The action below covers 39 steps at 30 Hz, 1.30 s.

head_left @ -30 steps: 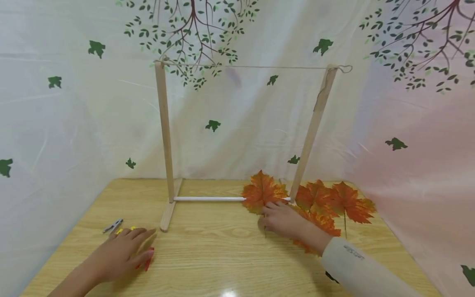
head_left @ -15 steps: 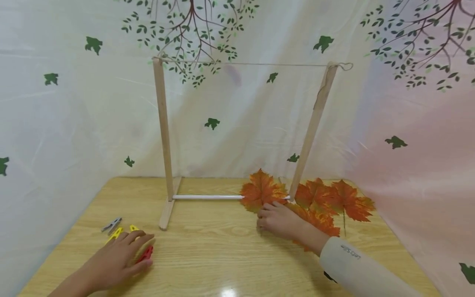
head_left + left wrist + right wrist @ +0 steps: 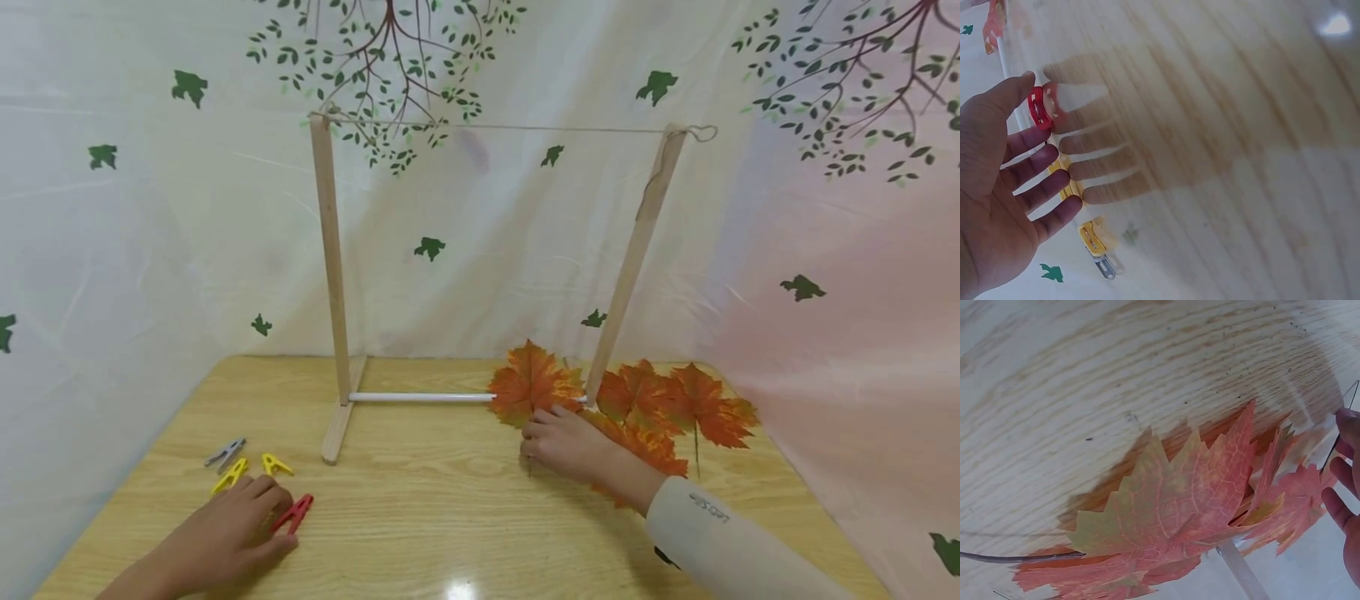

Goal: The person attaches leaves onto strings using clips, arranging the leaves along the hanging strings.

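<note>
My left hand (image 3: 225, 529) reaches over the table at the left, thumb and fingers spread apart on either side of a red clothespin (image 3: 297, 512). In the left wrist view the red clothespin (image 3: 1039, 107) sits between thumb and index finger, not visibly pinched. Beyond that hand lie yellow clothespins (image 3: 230, 476) and grey clothespins (image 3: 227, 452). My right hand (image 3: 566, 446) pinches the stem of an orange artificial maple leaf (image 3: 528, 385), whose blade overlaps the white rod. More maple leaves (image 3: 701, 407) lie right of it, partly behind the forearm; the right wrist view shows them close up (image 3: 1179, 500).
A frame of two wooden posts (image 3: 330, 258) stands at the back of the table (image 3: 435, 517). A white rod (image 3: 420, 397) joins the posts low down. Across their tops runs a thin string (image 3: 495, 127), with a loose loop at the right. Leaf-printed cloth hangs behind.
My left hand has drawn back slightly and its fingers have bent, uncovering the yellow and red clothespins. My right hand stays on the leaf stem, almost still.
</note>
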Available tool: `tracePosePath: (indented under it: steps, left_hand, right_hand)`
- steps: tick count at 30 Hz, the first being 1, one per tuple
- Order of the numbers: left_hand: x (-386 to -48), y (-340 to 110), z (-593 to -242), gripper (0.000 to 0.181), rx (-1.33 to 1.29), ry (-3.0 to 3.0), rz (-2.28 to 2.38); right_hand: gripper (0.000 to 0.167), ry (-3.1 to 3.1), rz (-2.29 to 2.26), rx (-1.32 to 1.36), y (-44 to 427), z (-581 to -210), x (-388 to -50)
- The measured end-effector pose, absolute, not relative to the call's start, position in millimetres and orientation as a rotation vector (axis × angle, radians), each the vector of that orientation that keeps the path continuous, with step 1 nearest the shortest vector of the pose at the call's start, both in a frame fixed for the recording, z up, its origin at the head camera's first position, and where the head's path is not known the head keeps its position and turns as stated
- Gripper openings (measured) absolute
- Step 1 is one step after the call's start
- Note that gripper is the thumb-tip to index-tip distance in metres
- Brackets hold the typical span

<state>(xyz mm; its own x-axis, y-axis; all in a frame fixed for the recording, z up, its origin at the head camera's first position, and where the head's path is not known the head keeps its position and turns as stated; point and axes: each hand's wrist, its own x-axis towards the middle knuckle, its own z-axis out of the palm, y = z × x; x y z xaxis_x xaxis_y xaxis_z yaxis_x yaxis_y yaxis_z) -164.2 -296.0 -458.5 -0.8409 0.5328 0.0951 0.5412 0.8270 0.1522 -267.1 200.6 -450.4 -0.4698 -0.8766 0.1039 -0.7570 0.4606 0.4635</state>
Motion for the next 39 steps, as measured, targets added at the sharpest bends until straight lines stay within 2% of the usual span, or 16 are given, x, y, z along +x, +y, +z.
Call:
tracePosePath:
  steps: [7, 18, 26, 32, 39]
  left_hand:
    - [-166.7, -301.6, -463.0, 0.024, -0.906, -2.917, -0.306]
    - [-171.5, -297.9, -454.8, 0.021, -0.858, -2.915, -0.26]
    - [-182.7, -290.1, -426.7, 0.019, -0.917, -2.796, -0.261]
    - [-196.0, -286.0, -401.2, 0.021, -0.933, -2.751, -0.22]
    - [-219.2, -287.0, -365.2, 0.021, -0.972, -2.684, -0.129]
  right_hand:
    - [0.013, -2.329, -0.592, 1.418, 197.7, -447.2, -268.2]
    - [0.01, -2.342, -0.441, 1.431, 186.7, -438.9, -266.7]
    - [0.007, -2.291, -0.286, 1.385, 169.5, -418.8, -268.4]
    - [0.011, -2.256, -0.154, 1.323, 159.8, -401.5, -273.5]
    - [0.01, -2.347, 0.182, 1.23, 158.4, -379.0, -280.2]
